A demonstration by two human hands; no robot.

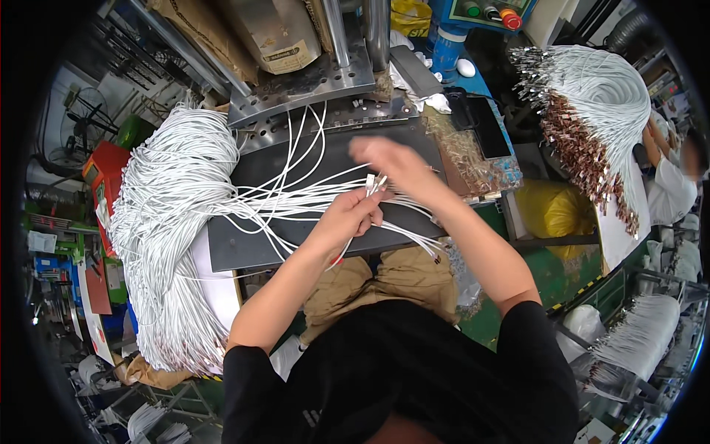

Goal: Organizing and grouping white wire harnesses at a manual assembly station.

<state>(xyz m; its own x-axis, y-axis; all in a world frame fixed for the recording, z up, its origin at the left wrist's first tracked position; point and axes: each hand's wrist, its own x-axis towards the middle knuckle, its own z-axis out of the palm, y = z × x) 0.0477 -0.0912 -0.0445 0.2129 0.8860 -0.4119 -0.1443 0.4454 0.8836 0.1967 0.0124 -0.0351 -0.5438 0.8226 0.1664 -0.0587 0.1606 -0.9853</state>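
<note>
Nearest the camera, both bare forearms rise from black short sleeves and angle toward each other over the person's tan trousers (384, 285). The left forearm slants up and right, its wrist bent slightly inward; the left hand (353, 214) is curled closed around a small bunch of white cables (296, 198), with their plug ends (375, 183) sticking up just past the knuckles. The right forearm runs up and left from the elbow, and the right hand (388, 161) hovers just above and beyond the left, palm down; it is motion-blurred, so I cannot tell whether its fingers are pinched or spread, though its fingertips sit close to the plug ends.

The held cables fan out leftward across the dark counter (244, 248), and a few loose strands trail down to the right off its front edge. At the left, they join a large heap of white cables (166, 222) that drapes over the counter's end and hangs downward.

Beyond the hands, a perforated metal plate (303, 85) of a press machine stands at the back of the counter, with a tray of clear small parts (473, 159) to its right. Farther right, well apart, a big bundle of white cables with copper-coloured connectors (592, 118) lies spread on another surface, beside another person in white (669, 189).
</note>
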